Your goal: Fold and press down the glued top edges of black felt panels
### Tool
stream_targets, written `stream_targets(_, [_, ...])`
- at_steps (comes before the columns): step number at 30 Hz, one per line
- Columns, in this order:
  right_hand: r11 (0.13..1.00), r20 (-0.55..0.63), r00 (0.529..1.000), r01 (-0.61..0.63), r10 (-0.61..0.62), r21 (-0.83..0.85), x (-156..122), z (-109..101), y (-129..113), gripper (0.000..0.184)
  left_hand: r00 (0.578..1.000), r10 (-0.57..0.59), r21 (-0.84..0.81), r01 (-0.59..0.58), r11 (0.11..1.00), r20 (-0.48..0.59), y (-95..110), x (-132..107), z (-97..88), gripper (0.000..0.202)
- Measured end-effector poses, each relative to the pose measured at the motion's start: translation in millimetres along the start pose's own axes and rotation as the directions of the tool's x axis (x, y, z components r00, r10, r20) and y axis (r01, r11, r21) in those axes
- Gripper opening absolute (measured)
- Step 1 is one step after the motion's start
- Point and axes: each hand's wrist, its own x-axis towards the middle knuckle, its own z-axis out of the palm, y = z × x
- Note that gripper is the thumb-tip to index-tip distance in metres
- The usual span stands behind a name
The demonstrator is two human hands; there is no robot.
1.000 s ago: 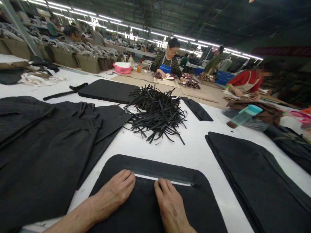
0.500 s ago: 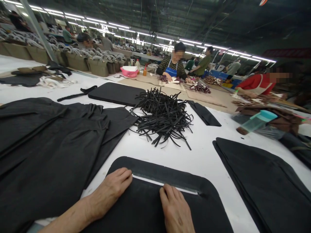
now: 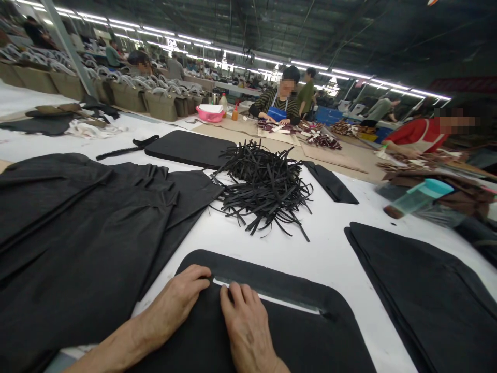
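A black fabric panel (image 3: 310, 342) with rounded corners lies flat before me, with a long narrow slot near its far edge showing a white strip (image 3: 289, 304). At the slot's left end, the bent fingers of my left hand (image 3: 182, 290) are closed on the fabric. My right hand (image 3: 246, 321) rests palm down on the panel, fingertips along the slot's near edge, close to the left hand. Its fingers are slightly bent, with the thumb a little apart. What lies under the fingertips is hidden.
A heap of black strips (image 3: 267, 186) lies beyond the panel. Black fabric pieces (image 3: 77, 228) spread at left; stacked black panels (image 3: 423, 280) lie at right. Farther off are a black padded slab (image 3: 186, 147), a bottle with a turquoise lid (image 3: 421, 199) and co-workers (image 3: 277, 103).
My right hand has slid left along the slot towards my left hand, uncovering more of the white strip to its right. My left hand stays near the slot's left end.
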Motion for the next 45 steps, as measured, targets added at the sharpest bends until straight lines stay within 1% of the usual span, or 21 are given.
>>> stream_targets(2, [1.0,0.019,1.0,0.0,0.0,0.005,-2,0,1,0.042,1.0,0.001,0.006,-0.001,1.0,-0.001,7,1,-0.3,0.034])
stream_targets(4, [1.0,0.041,0.999,-0.013,0.012,0.024,-3,-1,1,0.039,0.998,0.053,0.04,-0.054,0.998,0.043,13,1,2.7,0.038])
stream_targets(6, [0.998,0.05,0.998,-0.037,0.035,0.047,-4,-1,0,0.037,0.99,0.125,0.124,-0.132,0.983,0.061,17,-2,7.4,0.046])
stream_targets(8, [0.998,0.029,0.999,-0.038,0.037,0.048,-7,0,1,0.035,0.981,0.194,0.232,-0.195,0.953,0.028,17,-5,11.4,0.05])
stream_targets(10, [0.999,-0.008,0.999,-0.032,0.032,0.022,-13,1,5,0.034,0.966,0.258,0.305,-0.24,0.922,-0.019,14,-7,13.9,0.053])
stream_targets(13, [0.998,-0.044,0.997,-0.063,0.062,-0.021,-29,-3,18,0.034,0.95,0.308,0.316,-0.278,0.907,-0.049,8,-7,16.8,0.06])
stream_targets(17, [0.993,-0.06,0.993,-0.109,0.106,-0.039,-56,-16,42,0.036,0.956,0.293,0.322,-0.271,0.907,-0.021,4,-9,19.8,0.06])
stream_targets(20, [0.989,-0.09,0.986,-0.145,0.142,-0.026,-75,-23,61,0.041,0.963,0.271,0.327,-0.259,0.909,0.009,5,-10,18.0,0.057])
stream_targets(24, [0.983,-0.098,0.979,-0.182,0.179,-0.026,-99,-27,84,0.048,0.969,0.248,0.261,-0.238,0.935,-0.008,9,-8,11.8,0.058])
stream_targets(27, [0.974,-0.053,0.979,-0.202,0.198,-0.103,-114,-31,99,0.05,0.973,0.229,0.209,-0.222,0.952,-0.009,9,-7,9.8,0.059])
stream_targets(28, [0.969,-0.037,0.98,-0.2,0.197,-0.143,-117,-32,102,0.05,0.975,0.221,0.203,-0.216,0.955,-0.001,8,-8,9.8,0.058])
stream_targets(30, [0.954,-0.043,0.98,-0.197,0.192,-0.225,-119,-35,106,0.048,0.979,0.205,0.189,-0.203,0.961,0.01,7,-8,10.2,0.052])
stream_targets(32, [0.943,-0.075,0.981,-0.192,0.179,-0.27,-114,-38,104,0.042,0.988,0.152,0.136,-0.151,0.979,0.004,7,-8,10.1,0.042])
stream_targets(34, [0.947,-0.094,0.981,-0.191,0.172,-0.258,-98,-40,95,0.034,0.997,0.072,0.041,-0.072,0.997,-0.013,10,-5,9.2,0.033])
stream_targets(36, [0.965,-0.092,0.981,-0.184,0.169,-0.187,-75,-42,79,0.025,1.0,-0.007,-0.052,0.006,0.999,-0.021,12,0,7.9,0.031])
stream_targets(38, [0.98,-0.083,0.981,-0.184,0.178,-0.071,-47,-43,60,0.019,0.997,-0.076,-0.103,0.074,0.992,-0.015,13,6,7.0,0.032])
stream_targets(40, [0.983,-0.047,0.983,-0.174,0.177,0.055,-20,-42,43,0.016,0.991,-0.134,-0.101,0.135,0.986,0.02,13,13,6.8,0.034])
stream_targets(42, [0.976,0.017,0.985,-0.173,0.173,0.135,2,-36,30,0.016,0.984,-0.162,-0.064,0.167,0.984,0.073,12,20,7.7,0.034])
stream_targets(45, [0.975,0.077,0.984,-0.169,0.159,0.144,20,-22,22,0.016,0.979,-0.169,-0.018,0.172,0.985,0.112,10,25,10.6,0.034])
